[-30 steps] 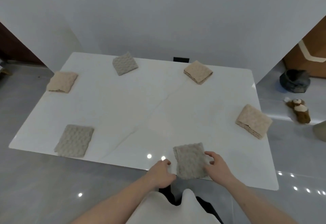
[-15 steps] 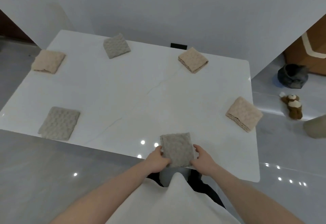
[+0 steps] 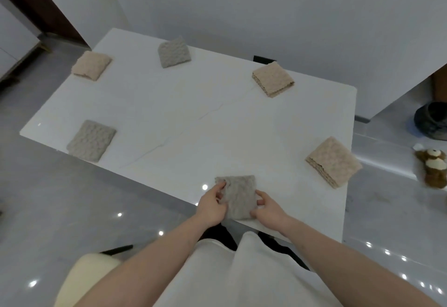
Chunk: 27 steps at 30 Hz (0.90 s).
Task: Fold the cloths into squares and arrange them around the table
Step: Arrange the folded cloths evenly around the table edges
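The grey folded cloth point(image 3: 239, 196) lies at the near edge of the table point(image 3: 183, 113), its near end right at or slightly over that edge. The left hand point(image 3: 212, 206) pinches its left side and the right hand point(image 3: 268, 210) grips its right side, fingers curled onto the fabric, so each grip is clamped on the cloth.

The main risk is the overhang: if the hands let go with the cloth this close to the near edge, it could slide off onto the floor. A tug from one side only could also skew the layers and spoil the square.

Five other folded cloths sit near the table's edges: two along the left edge, two along the far edge, one at the right edge point(image 3: 333, 161), itself partly over the edge and liable to be knocked off.
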{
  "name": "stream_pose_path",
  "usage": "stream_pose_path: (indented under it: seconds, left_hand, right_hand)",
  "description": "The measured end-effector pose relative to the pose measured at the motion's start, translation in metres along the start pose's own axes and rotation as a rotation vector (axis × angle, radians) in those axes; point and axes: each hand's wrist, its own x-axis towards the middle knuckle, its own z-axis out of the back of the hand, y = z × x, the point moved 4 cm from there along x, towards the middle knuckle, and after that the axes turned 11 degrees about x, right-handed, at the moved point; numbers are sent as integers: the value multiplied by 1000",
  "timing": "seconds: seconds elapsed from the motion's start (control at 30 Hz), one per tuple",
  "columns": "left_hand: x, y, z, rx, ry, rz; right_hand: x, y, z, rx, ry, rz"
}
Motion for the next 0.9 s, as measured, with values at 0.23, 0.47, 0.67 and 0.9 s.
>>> stream_pose_path:
  seconds: [0.23, 0.47, 0.67, 0.9]
  left_hand:
    - [8, -7, 18, 124, -42, -100]
    - [10, 15, 4, 351, 130, -228]
    - [23, 20, 4, 318, 230, -126]
    - [31, 27, 12, 285, 291, -41]
  right_hand:
    - [-19, -21, -17, -22, 16, -44]
    - [-18, -31, -25, -26, -131, 65]
    - [-1, -28, -32, 17, -146, 32]
    - [13, -28, -40, 138, -145, -32]
